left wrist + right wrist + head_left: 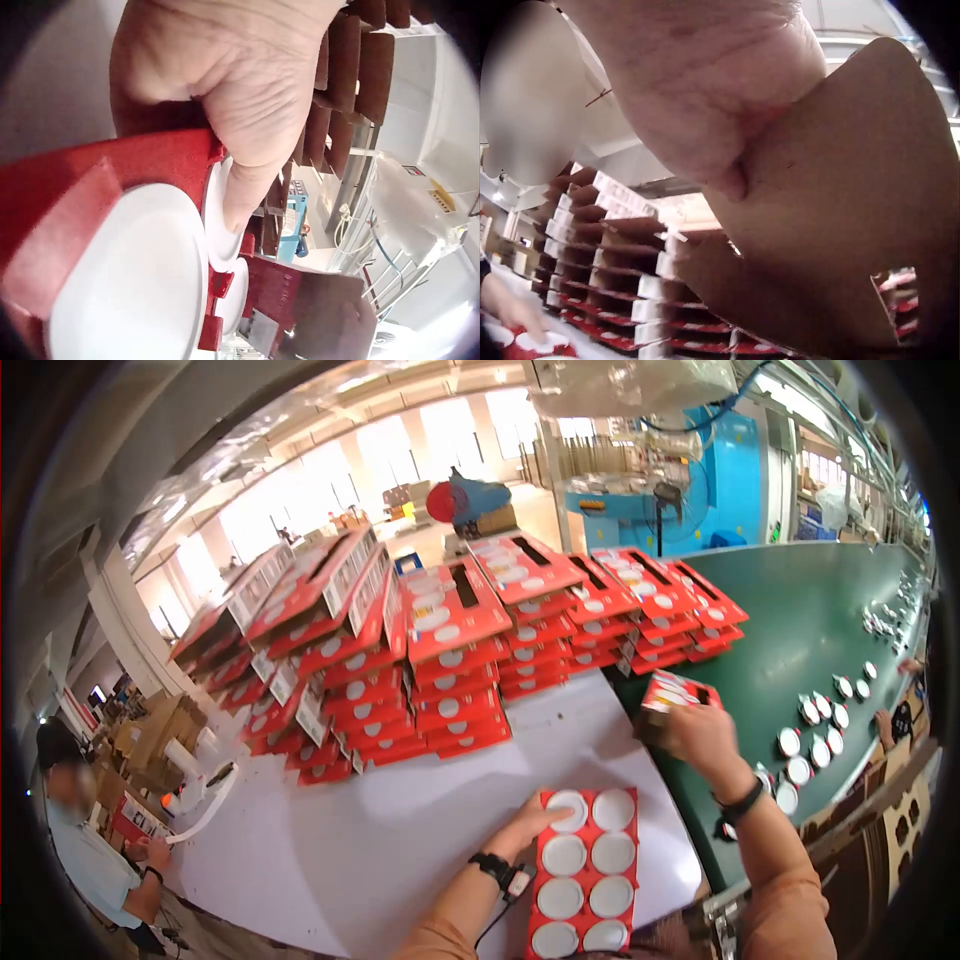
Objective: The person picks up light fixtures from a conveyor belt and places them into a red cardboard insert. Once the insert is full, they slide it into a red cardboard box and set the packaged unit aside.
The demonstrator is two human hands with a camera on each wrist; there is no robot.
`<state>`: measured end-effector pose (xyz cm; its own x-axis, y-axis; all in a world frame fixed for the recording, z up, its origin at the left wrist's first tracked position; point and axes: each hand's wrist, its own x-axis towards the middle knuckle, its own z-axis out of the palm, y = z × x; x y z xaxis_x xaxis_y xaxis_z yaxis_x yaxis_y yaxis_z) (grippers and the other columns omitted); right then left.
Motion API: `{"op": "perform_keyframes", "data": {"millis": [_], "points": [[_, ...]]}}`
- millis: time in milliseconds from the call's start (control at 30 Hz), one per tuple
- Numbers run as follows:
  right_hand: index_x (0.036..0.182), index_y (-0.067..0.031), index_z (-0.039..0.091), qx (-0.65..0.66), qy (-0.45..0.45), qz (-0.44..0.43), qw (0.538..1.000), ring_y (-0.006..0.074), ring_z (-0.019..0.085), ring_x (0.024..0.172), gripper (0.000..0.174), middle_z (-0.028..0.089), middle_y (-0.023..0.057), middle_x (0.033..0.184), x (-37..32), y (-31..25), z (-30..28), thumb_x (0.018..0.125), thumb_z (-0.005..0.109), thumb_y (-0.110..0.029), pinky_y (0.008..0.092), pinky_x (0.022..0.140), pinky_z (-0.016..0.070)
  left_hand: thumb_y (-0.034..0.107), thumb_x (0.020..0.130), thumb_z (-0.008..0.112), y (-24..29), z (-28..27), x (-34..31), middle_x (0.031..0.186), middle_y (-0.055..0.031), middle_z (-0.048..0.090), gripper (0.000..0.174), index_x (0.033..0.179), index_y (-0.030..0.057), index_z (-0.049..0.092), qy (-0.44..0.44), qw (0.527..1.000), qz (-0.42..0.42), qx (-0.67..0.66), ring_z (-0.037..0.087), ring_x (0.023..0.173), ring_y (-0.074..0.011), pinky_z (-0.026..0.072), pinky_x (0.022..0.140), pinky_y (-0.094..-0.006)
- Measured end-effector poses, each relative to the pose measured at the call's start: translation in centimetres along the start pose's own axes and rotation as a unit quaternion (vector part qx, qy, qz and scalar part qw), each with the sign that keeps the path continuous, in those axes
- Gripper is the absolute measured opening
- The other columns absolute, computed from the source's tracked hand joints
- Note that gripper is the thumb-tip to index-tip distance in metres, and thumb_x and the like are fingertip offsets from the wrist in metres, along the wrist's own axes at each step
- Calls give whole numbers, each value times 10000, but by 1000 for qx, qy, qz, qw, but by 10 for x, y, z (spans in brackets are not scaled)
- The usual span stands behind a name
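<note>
A red card pack with two columns of round white discs stands at the front of the table. My left hand grips its far left corner, thumb lying over the top disc. My right hand, raised over the table's right edge, holds a red printed cardboard sleeve. In the right wrist view the plain brown side of this cardboard faces the camera, with a small cut-out low down. Part of the right hand's fingers is hidden behind the cardboard.
Tall stacks of red printed cartons line the back of the white table. On the right runs a green conveyor belt with several white-topped round pieces. Another person works at the left.
</note>
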<state>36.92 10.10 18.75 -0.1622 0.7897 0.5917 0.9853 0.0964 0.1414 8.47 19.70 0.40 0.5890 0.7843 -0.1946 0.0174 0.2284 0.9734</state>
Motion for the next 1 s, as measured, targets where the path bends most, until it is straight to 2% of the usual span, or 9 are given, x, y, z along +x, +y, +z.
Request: {"op": "perform_keyframes", "data": {"millis": [67,133,200,333,600,733,833,900,1000], "points": [[866,-93,616,10,-199,83,977,296,650,698,142,652,129,762,13,-30,17,840,571,-225,425,578,490,152,772,760,17,12,-11,1124,-112,581,537,1186,9,450,-13,1000,11,7,586,1018,-202,495,887,-359],[997,-65,647,237,-121,119,956,388,633,822,233,658,203,885,8,-38,50,878,530,-229,465,732,495,139,772,754,31,22,-17,1089,-108,602,489,1153,15,474,-36,999,6,14,601,992,-195,507,871,-353],[1042,-46,637,242,-182,112,947,382,628,897,260,659,202,957,12,-50,64,888,489,-194,455,789,493,122,780,735,31,25,-14,1060,-102,623,464,1160,17,491,-49,998,3,31,614,977,-192,517,855,-349],[1060,-58,633,267,-210,38,940,361,637,882,255,664,184,940,12,-67,75,893,521,-215,442,785,499,97,786,714,36,32,-16,1043,-97,636,473,1196,13,495,-115,993,-11,2,620,976,-190,512,858,-345],[947,-23,615,330,-227,-4,916,360,612,739,221,624,187,785,11,-60,56,888,540,-222,429,686,480,78,836,627,-28,25,24,1235,-135,549,519,1307,-2,422,-12,994,41,105,544,1123,-213,463,935,-343],[987,-45,645,313,-249,-5,916,343,637,764,242,653,177,826,3,-55,61,878,547,-237,422,711,501,96,855,608,-21,33,15,1237,-135,545,521,1321,-20,406,-44,996,4,79,546,1116,-217,463,930,-340],[978,-52,653,326,-242,8,914,336,638,746,233,656,167,816,-1,-47,65,874,558,-238,422,691,502,145,895,573,-35,37,13,1237,-131,544,490,1319,-35,406,19,998,-7,62,549,1100,-212,473,910,-338],[955,-65,662,307,-252,-16,918,329,637,730,216,657,153,796,-3,-43,73,870,567,-240,414,679,502,185,927,533,-38,41,6,1220,-128,549,460,1310,-43,419,21,993,-88,75,552,1076,-198,483,890,-333],[935,-80,667,328,-238,-30,914,324,634,712,204,657,143,775,-7,-46,85,873,569,-248,411,667,500,204,941,512,-25,48,-2,1201,-124,557,427,1283,-43,447,5,998,-67,18,565,1036,-185,487,870,-328]]}}
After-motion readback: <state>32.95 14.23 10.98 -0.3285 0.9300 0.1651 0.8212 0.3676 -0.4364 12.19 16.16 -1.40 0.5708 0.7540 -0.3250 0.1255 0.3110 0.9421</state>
